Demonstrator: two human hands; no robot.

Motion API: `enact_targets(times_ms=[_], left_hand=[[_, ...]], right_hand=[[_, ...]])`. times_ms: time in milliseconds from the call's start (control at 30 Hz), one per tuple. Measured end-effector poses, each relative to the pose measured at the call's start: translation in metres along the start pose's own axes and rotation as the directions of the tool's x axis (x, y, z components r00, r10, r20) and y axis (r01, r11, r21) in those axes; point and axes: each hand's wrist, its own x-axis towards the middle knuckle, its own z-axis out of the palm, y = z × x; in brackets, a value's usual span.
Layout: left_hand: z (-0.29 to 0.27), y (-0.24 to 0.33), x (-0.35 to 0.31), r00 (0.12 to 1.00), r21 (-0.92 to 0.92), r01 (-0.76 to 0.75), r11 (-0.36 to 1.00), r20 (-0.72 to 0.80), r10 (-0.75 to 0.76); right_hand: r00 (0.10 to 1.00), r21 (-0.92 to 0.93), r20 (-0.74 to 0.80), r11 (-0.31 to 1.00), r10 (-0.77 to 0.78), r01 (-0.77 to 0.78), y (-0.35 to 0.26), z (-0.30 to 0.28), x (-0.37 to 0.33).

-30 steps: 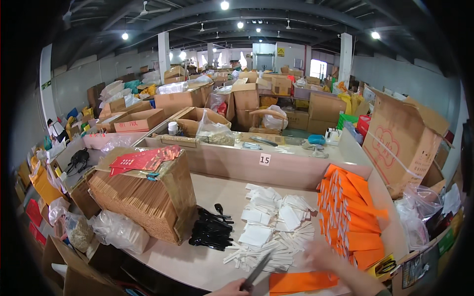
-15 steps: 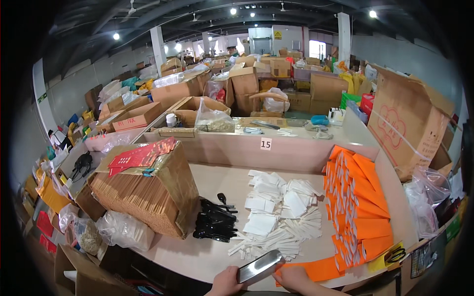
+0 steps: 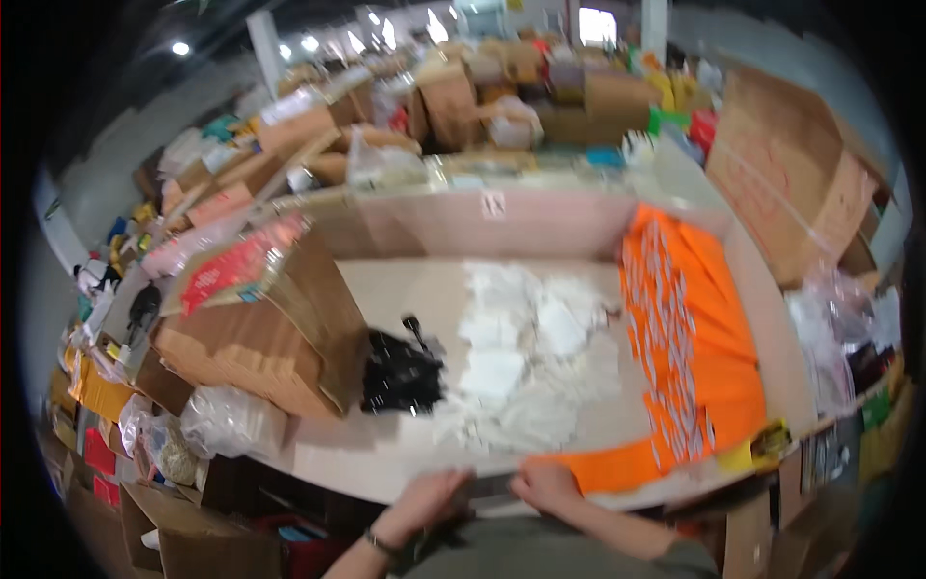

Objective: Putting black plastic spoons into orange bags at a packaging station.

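Low at the table's front edge, my left hand [image 3: 434, 494] is closed around one end of a dark grey, blurred flat strip [image 3: 493, 485], the shiny silver one with a rounded end seen earlier. My right hand [image 3: 548, 485] is closed at the strip's other end, against the left end of an orange strip [image 3: 617, 467]; its fingertips are hidden. That strip runs out from a long overlapping pile of orange sleeves [image 3: 719, 357] at the right. Ahead of my hands lie white flat packets [image 3: 494, 372]. Black plastic spoons [image 3: 400, 376] lie heaped left of them.
A big carton [image 3: 333, 328] packed with brown sheets stands at the left, red packets [image 3: 236, 265] on top. A low partition [image 3: 415, 224] closes off the table's far side. Right of the table rises a tall open carton [image 3: 786, 164]. Scissors [image 3: 772, 442] lie at the front right corner.
The view has tilted down and blurred, so the table sits higher and more of my forearms shows. The silver strip has turned level and dark between my hands, which are closer together.
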Motion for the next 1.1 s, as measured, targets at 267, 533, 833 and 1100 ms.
enact_targets(times_ms=[267,533,833,1100], left_hand=[[-0.030,0.011,0.003,0.941,-0.020,0.055,0.998,-0.332,-0.059],[-0.036,-0.010,0.001,0.898,-0.006,0.175,0.984,-0.409,-0.163],[-0.059,-0.072,0.001,0.766,0.052,0.274,0.960,-0.616,-0.185],[-0.072,-0.097,0.082,0.811,0.310,0.327,0.893,-0.578,-0.097]], right_hand=[[0.934,0.241,-0.353,0.959,-0.056,0.148,0.030,-0.055,0.015],[0.816,0.022,-0.576,0.997,-0.044,0.070,0.093,-0.089,0.103],[0.749,-0.022,-0.649,0.988,-0.131,0.153,0.080,-0.085,0.093],[0.694,-0.521,-0.475,0.809,-0.541,0.274,0.001,-0.073,0.158]])
